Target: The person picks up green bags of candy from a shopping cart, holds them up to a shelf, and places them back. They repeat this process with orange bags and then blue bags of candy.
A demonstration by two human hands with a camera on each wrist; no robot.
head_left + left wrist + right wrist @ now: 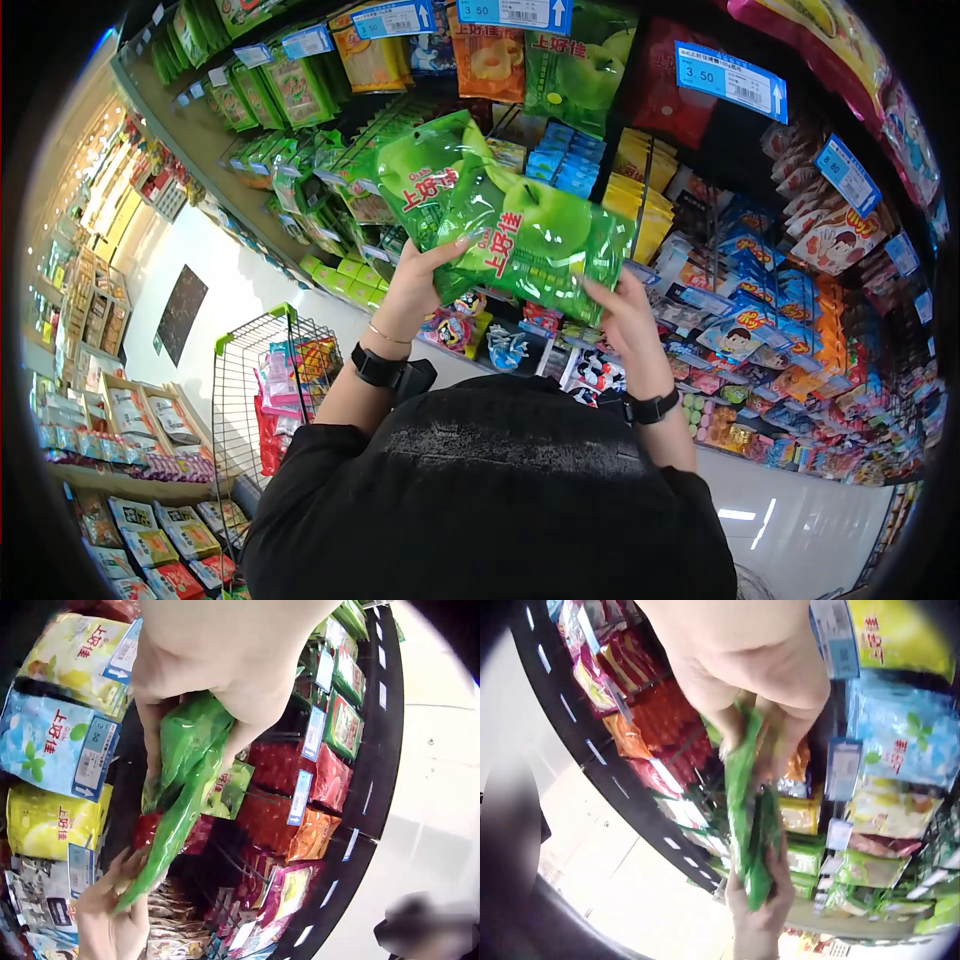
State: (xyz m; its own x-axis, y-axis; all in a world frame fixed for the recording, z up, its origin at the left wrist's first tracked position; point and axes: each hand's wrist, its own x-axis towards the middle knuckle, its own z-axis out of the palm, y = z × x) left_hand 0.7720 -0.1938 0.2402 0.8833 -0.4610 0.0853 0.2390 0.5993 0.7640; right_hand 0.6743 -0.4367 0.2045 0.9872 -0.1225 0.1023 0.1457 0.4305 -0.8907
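Two green candy bags with apple pictures are held up before the shelves in the head view. The front bag (pixel 560 250) overlaps the rear bag (pixel 425 165), which sticks out at the upper left. My left hand (pixel 420 280) grips both at their lower left, its thumb across the front. At the right end, my right hand (pixel 630 318) pinches the front bag's edge, thumb on the printed side. Seen edge-on in the left wrist view, the bags (pixel 184 772) fan apart below the left hand. In the right wrist view the right fingers (pixel 731 731) close around one green bag.
Racks of hanging snack bags with blue price tags (pixel 730 82) rise ahead and to the right. More green apple bags (pixel 580 75) hang at the top. A wire shopping cart (pixel 235 390) with colourful packets stands at the left, beside low display bins (pixel 160 400). Pale floor (pixel 210 230) runs behind it.
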